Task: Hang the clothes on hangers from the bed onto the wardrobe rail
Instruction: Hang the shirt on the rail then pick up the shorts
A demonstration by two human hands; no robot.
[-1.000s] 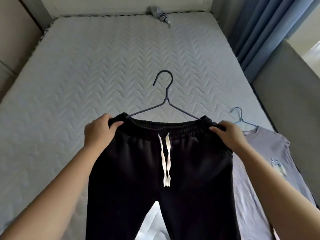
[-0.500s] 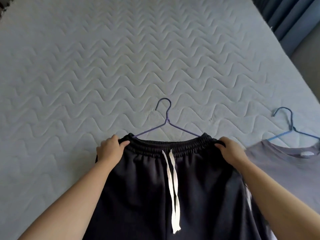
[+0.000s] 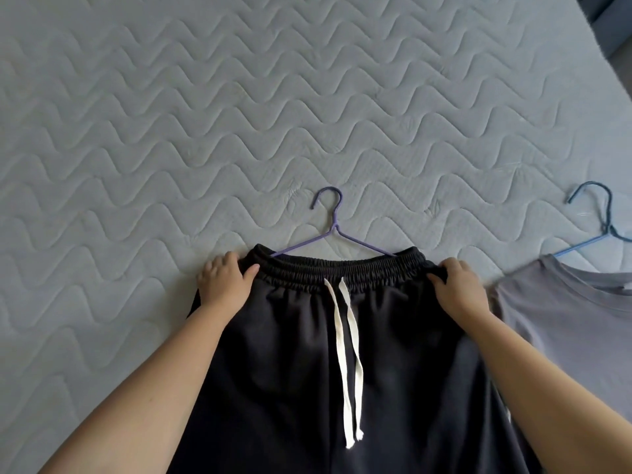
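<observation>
Black drawstring trousers (image 3: 290, 364) lie on the quilted grey mattress (image 3: 239, 114), their elastic waistband over a purple hanger (image 3: 333, 230) whose hook points up the bed. My left hand (image 3: 224, 282) grips the waistband's left end and my right hand (image 3: 456, 289) grips its right end. Two white drawstrings run down the middle of the trousers. To the right lies a grey T-shirt (image 3: 578, 323) on a blue hanger (image 3: 602, 227), partly cut off by the frame edge.
Blue curtain fabric (image 3: 605, 15) shows at the top right corner, past the bed's right edge. The wardrobe rail is not in view.
The trousers on their hanger have come down from being held up to lying on the mattress. The view has tilted down and moved closer to the bed. Both hands still hold the waistband ends.
</observation>
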